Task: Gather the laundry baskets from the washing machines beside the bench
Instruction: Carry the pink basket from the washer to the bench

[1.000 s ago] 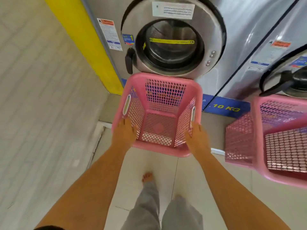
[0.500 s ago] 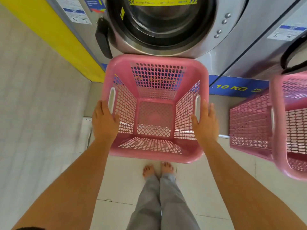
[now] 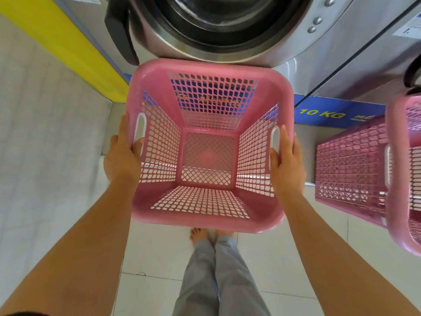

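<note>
Bright, even daylight (soft shadows only); wide-angle bending at edges.

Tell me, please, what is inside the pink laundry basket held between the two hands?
Nothing: the pink laundry basket is empty, and pale floor tiles show through its mesh bottom. No part of its inside is covered.

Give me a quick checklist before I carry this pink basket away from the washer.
1. Left hand gripping the pink basket at its handle slot: ok.
2. Right hand on the opposite handle slot: ok.
3. Basket empty: ok, only its mesh floor shows.
4. Basket clear of the washer door: cannot tell, the far rim sits right under it.
5. Second basket on the right waiting to be gathered: ok.
6. Floor by the feet free of obstacles: ok.
</note>
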Tool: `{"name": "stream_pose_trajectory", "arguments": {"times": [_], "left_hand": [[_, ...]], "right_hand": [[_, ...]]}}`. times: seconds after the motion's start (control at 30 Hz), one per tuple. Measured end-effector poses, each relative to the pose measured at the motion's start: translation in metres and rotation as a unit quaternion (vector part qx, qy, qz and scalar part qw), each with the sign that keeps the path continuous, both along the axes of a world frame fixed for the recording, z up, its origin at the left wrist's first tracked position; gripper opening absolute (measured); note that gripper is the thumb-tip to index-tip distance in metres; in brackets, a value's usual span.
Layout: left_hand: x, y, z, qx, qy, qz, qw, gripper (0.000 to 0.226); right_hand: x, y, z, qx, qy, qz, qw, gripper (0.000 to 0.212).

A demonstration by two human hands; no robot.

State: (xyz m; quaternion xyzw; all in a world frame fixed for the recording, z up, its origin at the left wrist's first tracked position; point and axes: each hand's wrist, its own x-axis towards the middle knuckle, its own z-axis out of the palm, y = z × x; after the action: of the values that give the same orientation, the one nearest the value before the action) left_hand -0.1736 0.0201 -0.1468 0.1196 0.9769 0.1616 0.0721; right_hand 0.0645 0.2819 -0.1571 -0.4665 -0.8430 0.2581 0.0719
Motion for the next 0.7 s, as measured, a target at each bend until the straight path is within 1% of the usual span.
{"name": "stream_pose_trajectory", "arguments": {"times": [0.2,0.43,0.57,0.7], "left_hand": [[0.004,-0.004,0.005,-0.021,-0.012,-0.026,0.999,0.057],[0.029,-0.026,0.023,-0.037,-0.024,-0.019,0.999,0.053],[0.048,-0.047,0.043,-0.039,-0.029,0.012,0.999,0.052],[0.072,-0.075,0.066,-0.035,-0.032,0.054,0.997,0.051]], "right_hand": [[0.000,-0.003,0.001,0.006,0.006,-0.003,1.000,0.060],[0.020,-0.020,0.017,-0.003,-0.005,0.019,1.000,0.059],[0.030,-0.036,0.040,-0.023,-0.013,0.022,0.999,0.057],[0.031,-0.049,0.070,-0.017,-0.014,0.057,0.998,0.057]]}}
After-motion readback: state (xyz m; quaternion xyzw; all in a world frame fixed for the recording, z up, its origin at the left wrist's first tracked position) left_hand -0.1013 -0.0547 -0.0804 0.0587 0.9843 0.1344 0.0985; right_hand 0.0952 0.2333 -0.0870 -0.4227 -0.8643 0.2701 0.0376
